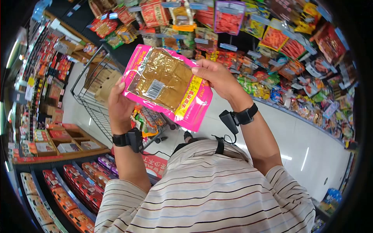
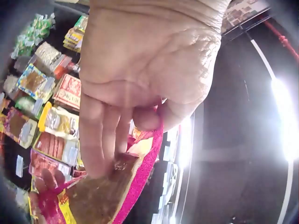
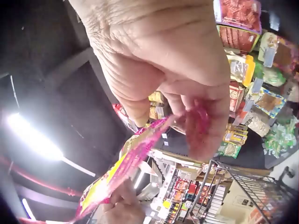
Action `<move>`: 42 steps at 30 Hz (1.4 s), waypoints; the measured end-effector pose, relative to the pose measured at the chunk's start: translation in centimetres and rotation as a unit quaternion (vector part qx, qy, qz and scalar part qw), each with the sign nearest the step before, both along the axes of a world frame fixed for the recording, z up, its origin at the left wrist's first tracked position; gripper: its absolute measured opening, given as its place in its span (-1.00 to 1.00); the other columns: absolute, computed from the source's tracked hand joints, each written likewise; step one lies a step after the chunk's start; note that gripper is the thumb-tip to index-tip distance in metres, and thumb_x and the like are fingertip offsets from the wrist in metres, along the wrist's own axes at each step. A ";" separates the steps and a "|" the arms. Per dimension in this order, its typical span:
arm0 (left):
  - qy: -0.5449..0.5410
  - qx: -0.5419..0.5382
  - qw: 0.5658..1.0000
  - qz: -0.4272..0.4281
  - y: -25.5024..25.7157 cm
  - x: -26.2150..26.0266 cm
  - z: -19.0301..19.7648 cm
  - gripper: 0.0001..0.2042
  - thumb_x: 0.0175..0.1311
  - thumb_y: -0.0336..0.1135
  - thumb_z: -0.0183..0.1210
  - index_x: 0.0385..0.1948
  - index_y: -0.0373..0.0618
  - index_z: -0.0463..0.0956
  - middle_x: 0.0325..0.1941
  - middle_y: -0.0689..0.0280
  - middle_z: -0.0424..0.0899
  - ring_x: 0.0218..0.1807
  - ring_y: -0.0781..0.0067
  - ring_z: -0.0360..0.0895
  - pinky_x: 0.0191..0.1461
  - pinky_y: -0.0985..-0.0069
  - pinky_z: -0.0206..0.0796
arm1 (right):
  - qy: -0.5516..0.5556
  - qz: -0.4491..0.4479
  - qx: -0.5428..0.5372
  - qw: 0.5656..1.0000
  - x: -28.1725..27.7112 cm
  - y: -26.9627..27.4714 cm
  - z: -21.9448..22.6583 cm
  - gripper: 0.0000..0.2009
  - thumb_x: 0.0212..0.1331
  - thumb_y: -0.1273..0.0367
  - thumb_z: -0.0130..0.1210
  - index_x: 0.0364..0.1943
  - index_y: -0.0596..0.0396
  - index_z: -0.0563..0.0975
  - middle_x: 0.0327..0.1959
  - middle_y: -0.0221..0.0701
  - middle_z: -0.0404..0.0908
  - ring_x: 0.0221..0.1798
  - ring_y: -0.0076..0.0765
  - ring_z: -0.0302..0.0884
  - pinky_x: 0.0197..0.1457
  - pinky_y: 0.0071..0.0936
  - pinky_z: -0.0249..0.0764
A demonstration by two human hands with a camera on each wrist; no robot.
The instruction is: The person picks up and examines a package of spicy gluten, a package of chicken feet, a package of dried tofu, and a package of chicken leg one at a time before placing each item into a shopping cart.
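Note:
A pink snack packet (image 1: 167, 86) with a clear window showing brown squares and a barcode label is held up in front of the shelves. My left hand (image 1: 119, 105) grips its left edge, thumb on the front and fingers behind. My right hand (image 1: 216, 76) pinches its right upper edge. In the left wrist view the left hand (image 2: 135, 98) holds the packet's pink edge (image 2: 149, 168) between thumb and fingers. In the right wrist view the right hand (image 3: 173, 88) pinches the pink packet (image 3: 126, 163), seen edge-on.
A wire shopping cart (image 1: 93, 97) with packets in it stands below the packet. Hanging snack bags (image 1: 229, 23) fill the wall ahead and to the right. Shelves of red boxes (image 1: 74, 186) run at lower left. White floor (image 1: 311, 151) lies to the right.

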State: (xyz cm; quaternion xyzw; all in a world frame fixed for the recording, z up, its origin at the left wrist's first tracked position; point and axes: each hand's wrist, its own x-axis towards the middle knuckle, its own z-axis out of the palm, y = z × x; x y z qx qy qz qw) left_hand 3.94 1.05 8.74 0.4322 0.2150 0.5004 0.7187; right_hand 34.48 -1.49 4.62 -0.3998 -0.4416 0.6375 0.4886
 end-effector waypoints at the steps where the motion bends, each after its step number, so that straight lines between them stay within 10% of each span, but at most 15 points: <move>1: -0.007 -0.003 1.000 -0.008 0.6 0.9 -0.4 -0.55 0.37 -0.23 -0.07 0.19 -0.36 0.34 0.16 0.08 0.56 0.18 0.24 0.53 0.29 0.30 0.31 | 0.004 -0.014 0.005 1.000 0.9 -0.4 0.1 -0.81 0.28 0.20 0.19 -0.21 -0.01 0.56 -0.37 -0.67 0.56 -0.40 -0.84 0.30 -0.38 -0.75 0.18; 29: -0.030 -0.063 0.994 -0.081 3.7 13.3 -3.7 -0.56 0.51 -0.23 -0.15 0.31 -0.30 0.23 0.31 0.06 0.45 0.31 0.23 0.45 0.36 0.29 0.31 | 0.027 -0.174 -0.014 0.984 10.3 -4.7 0.5 -0.77 0.33 0.30 0.11 -0.04 0.10 0.54 -0.26 -0.57 0.62 -0.27 -0.73 0.50 -0.22 -0.71 0.43; 38: 0.021 -0.028 0.999 -0.011 2.2 13.8 -4.1 -0.54 0.43 -0.33 -0.10 0.32 -0.28 0.18 0.30 0.01 0.43 0.30 0.19 0.44 0.25 0.28 0.43 | 0.087 -0.173 0.045 0.980 9.6 -4.9 2.1 -0.71 0.34 0.43 -0.02 0.09 0.21 0.51 -0.01 -0.34 0.61 -0.05 -0.53 0.59 0.05 -0.53 0.54; 42: 0.024 -0.095 0.992 -0.085 1.9 13.3 -6.0 -0.53 0.45 -0.13 -0.09 0.20 -0.35 0.30 0.11 0.00 0.54 0.10 0.15 0.57 0.07 0.29 0.52 | 0.188 -0.100 0.038 0.976 10.2 -5.2 3.7 -0.69 0.35 0.44 -0.15 0.07 0.30 0.49 0.03 -0.07 0.59 0.06 -0.09 0.61 0.18 -0.22 0.55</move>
